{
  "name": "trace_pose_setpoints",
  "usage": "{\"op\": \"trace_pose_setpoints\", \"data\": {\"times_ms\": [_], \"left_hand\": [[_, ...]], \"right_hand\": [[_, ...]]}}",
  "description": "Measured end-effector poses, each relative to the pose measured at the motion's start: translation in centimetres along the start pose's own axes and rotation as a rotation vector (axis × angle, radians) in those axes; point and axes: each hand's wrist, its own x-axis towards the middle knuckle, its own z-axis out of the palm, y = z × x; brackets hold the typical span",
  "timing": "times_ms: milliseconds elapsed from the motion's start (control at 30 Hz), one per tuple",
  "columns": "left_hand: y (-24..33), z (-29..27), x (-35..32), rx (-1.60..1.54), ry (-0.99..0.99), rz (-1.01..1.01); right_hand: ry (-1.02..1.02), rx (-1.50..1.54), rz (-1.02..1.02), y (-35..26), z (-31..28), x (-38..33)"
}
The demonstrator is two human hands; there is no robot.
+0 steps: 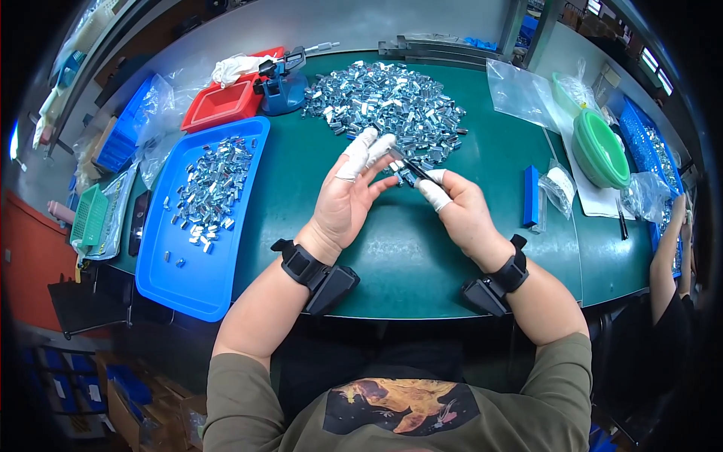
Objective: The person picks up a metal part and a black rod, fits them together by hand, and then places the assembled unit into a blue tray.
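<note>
Both hands (407,192) raised, fingertips together.

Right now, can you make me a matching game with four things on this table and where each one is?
Things:
1. blue tray
2. green bowl
3. red box
4. big pile of shiny metal parts

Places:
A. far side of the table, middle, beyond both hands
B. person's right, near the clear plastic bags
C. person's left, holding scattered metal parts
D. far left, just behind the blue tray

Pairs: 1-C, 2-B, 3-D, 4-A
</note>
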Motion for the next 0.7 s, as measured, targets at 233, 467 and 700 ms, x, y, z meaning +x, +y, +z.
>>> {"op": "trace_pose_setpoints", "data": {"times_ms": [233, 467, 700], "left_hand": [[0.1, -0.3, -0.2, -0.036, 0.010, 0.038], [0.0, -0.2, 0.0, -0.016, -0.024, -0.015], [0.0, 0.4, 0.1, 0.166, 0.047, -0.012]], "right_hand": [[-0.059, 0.017, 0.012, -0.5, 0.2, -0.4], [-0.040, -0.016, 0.005, 0.0, 0.1, -0.3], [-0.043, -0.034, -0.037, 0.0, 0.3, -0.2]]}}
